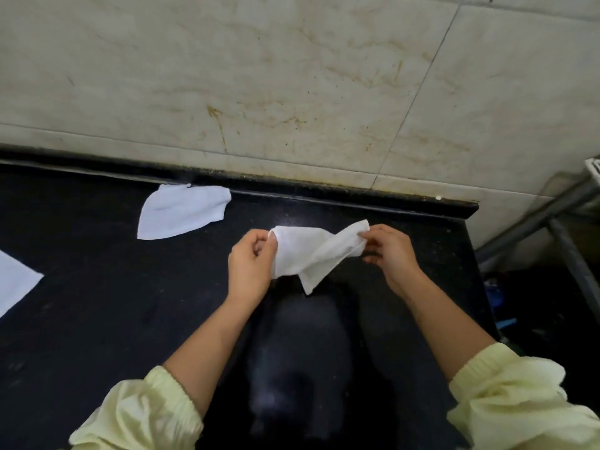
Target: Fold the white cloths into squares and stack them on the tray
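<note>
Centrally, one crumpled white cloth (313, 253) hangs above the black stone counter (97, 303), its top corners pinched by the left hand (251, 266) and the right hand (391, 251). Two further white cloths lie flat on the counter: one loosely folded near the wall (183, 209), one at the left edge (14, 280).

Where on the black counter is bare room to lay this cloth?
Bare counter lies between the left-edge cloth and the left hand, and this side of the held cloth, between both forearms. Crowded: the back, with the wall-side cloth.
</note>
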{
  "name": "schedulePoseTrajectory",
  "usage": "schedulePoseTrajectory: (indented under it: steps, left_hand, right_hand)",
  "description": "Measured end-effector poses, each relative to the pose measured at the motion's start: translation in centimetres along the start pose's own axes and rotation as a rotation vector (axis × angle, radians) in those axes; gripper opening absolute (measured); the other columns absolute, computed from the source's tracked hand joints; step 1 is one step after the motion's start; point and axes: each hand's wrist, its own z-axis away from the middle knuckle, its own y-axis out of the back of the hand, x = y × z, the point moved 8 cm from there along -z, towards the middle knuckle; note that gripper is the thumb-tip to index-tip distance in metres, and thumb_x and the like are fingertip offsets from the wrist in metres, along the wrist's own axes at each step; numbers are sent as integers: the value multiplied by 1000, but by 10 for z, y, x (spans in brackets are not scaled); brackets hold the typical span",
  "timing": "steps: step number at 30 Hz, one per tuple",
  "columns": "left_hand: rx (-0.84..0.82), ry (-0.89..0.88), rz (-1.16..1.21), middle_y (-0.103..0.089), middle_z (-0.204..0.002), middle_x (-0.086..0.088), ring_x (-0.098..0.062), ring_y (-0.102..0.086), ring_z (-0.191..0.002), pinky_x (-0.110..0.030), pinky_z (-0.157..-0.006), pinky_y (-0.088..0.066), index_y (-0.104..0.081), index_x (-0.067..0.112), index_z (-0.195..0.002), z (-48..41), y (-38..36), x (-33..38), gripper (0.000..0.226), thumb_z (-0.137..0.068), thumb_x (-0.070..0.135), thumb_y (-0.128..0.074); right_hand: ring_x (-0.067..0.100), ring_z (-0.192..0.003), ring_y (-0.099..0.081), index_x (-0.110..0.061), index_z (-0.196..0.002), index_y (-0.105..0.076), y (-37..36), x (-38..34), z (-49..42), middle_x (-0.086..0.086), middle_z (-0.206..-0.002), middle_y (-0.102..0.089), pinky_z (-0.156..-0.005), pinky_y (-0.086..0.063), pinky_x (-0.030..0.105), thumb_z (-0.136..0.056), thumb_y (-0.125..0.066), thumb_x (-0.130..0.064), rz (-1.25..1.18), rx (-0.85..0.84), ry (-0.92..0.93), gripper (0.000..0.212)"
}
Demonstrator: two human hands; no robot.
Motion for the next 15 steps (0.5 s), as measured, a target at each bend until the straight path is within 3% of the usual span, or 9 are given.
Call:
schedulePoseTrajectory:
  steps: [5,11,15]
  left_hand:
    - [28,95,50,-48,-58,-1,-4,-41,-52,-14,-51,-36,-62,7,-76,23,34,-11,23,-94,19,-57]
    - [56,496,218,-59,-73,-9,-19,-53,-68,-28,-59,-44,-66,1,-81,52,49,-76,21,-89,21,-66]
    - [13,578,-139,-62,-66,-2,-20,-58,-68,-29,-64,-46,-64,14,-65,64,59,-121,24,-85,26,-69]
  right_hand:
    - [24,-73,-61,-8,-79,-66,1,7,16,13,-82,-66,-66,-49,33,-86,-56,-6,-66,-44,-44,12]
    - [24,-83,-62,-6,-88,-67,-5,42,18,13,-90,-65,-73,-52,35,-88,-61,-10,-87,-10,-160,7]
    - [22,-81,-63,-8,-85,-66,-6,69,10,11,-90,-68,-69,-54,33,-90,-63,-11,146,33,-174,6]
